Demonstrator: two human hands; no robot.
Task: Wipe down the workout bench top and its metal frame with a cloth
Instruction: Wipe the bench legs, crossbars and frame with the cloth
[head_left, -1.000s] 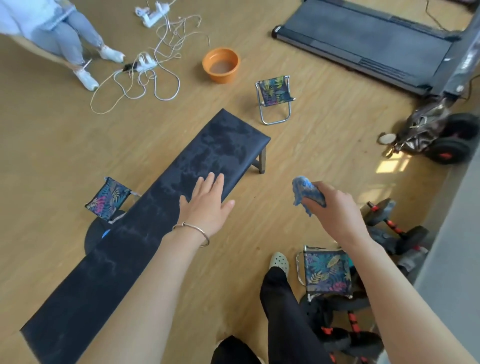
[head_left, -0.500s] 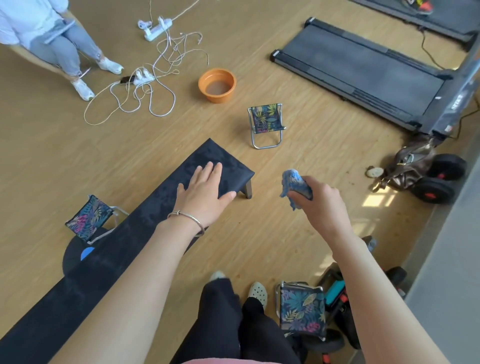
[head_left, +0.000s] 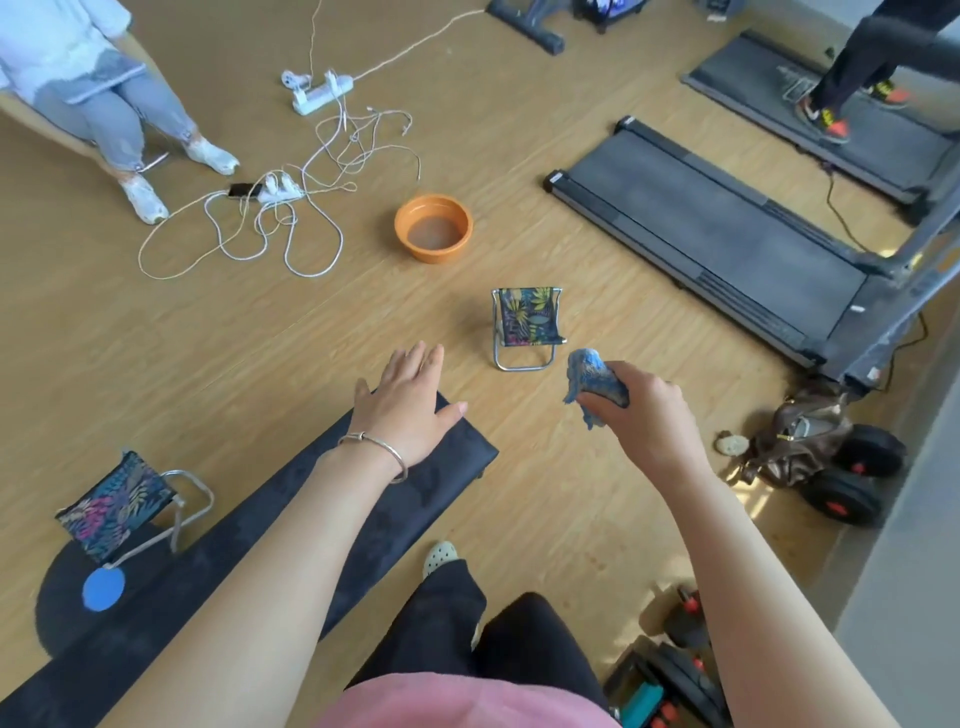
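Blue and crumpled, the cloth (head_left: 592, 384) is bunched in the right hand (head_left: 644, 421), whose fingers and thumb curl round it so that a ragged end hangs out below. That hand is in the air above the wooden floor (head_left: 208, 338), off the right side of the workout bench (head_left: 244, 540) and apart from it.

Dark and blotchy, the bench pad runs from the near left corner of the view up to its far end near the middle. The left hand (head_left: 405, 410) lies over that far end, its fingers straight and close together and its thumb spread out to the right. The fingertips reach past the far edge over the floor. Whether the palm presses on the pad cannot be told. A thin metal bracelet (head_left: 379, 449) sits at the wrist. Almost nothing of the frame under the pad can be seen.

Beyond the far end stands a small folding stool (head_left: 524, 322) with a leaf print, and farther on an orange basin (head_left: 401, 223). A second leaf-print stool (head_left: 114, 509) stands just beside the left edge of the bench. White cables (head_left: 291, 244) sprawl on the floor near a seated person (head_left: 104, 104). Two treadmills (head_left: 701, 234) lie to the right, with dumbbells (head_left: 841, 478) and a brown bag (head_left: 800, 436) near them.
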